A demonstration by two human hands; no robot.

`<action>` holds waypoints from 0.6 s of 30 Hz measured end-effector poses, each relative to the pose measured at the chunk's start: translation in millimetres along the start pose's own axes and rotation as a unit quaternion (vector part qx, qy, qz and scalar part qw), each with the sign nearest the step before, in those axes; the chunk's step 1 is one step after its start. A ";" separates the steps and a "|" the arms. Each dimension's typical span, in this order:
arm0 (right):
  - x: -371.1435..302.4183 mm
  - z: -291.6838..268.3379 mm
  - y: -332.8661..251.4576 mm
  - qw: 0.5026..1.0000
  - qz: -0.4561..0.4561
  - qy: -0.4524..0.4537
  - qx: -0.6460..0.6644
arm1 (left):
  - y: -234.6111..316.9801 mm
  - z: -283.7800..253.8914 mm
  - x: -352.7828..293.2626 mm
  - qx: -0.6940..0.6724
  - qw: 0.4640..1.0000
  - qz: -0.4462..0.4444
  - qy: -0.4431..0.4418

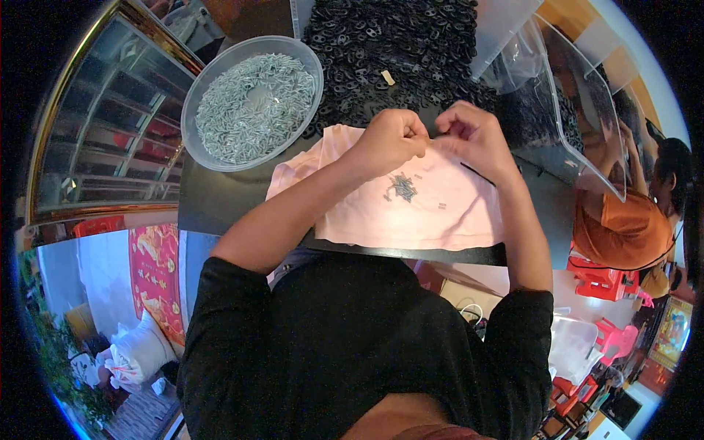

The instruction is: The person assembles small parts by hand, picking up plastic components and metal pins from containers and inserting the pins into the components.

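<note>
Above the far part of a pink cloth (pixel 352 224), my left hand (pixel 392 143) is closed in a pinch, thumb against the forefinger. Just right of it, my right hand (pixel 478 138) has its fingers curled inward, the fingertips close to the left ones. Whatever sits between the fingers is too small to make out. A small pile of metal screws (pixel 403 188) lies on the cloth between my forearms, with a few loose ones around it. Beyond my hands spreads a big heap of small black plastic pieces (pixel 392 40) with holes in them.
A clear round bowl (pixel 188 121) full of screws stands at the left of the dark table (pixel 220 198). On the black heap lies a small yellowish piece (pixel 388 78). Clear plastic bins (pixel 568 125) stand at the right, near a person in orange (pixel 623 231).
</note>
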State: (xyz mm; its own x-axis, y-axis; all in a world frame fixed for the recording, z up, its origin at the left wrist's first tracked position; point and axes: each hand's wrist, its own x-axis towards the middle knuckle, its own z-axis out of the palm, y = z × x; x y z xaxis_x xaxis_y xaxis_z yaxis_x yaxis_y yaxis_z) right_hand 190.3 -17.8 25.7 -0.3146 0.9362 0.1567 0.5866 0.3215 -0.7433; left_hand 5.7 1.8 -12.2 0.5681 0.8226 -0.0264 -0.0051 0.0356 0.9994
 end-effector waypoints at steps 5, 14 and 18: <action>20.6 -9.3 13.2 0.969 -0.057 0.020 -0.240 | 2.1 -1.9 1.1 0.028 0.999 0.016 -0.004; 30.6 -11.8 21.4 0.961 -0.052 -0.004 -0.273 | 2.4 -2.5 3.2 0.046 0.998 0.031 0.021; 19.2 -4.0 1.0 0.988 0.118 0.059 0.077 | -3.0 -3.4 3.5 0.038 0.996 0.048 0.068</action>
State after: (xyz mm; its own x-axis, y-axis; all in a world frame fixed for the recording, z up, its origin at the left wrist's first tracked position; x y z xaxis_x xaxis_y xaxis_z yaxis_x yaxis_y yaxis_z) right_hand 187.8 1.0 30.5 -0.0869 0.9956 0.0350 0.5103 0.0746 -0.8568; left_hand 4.9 6.5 -15.4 0.4513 0.8896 0.0704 0.0111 -0.0844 0.9964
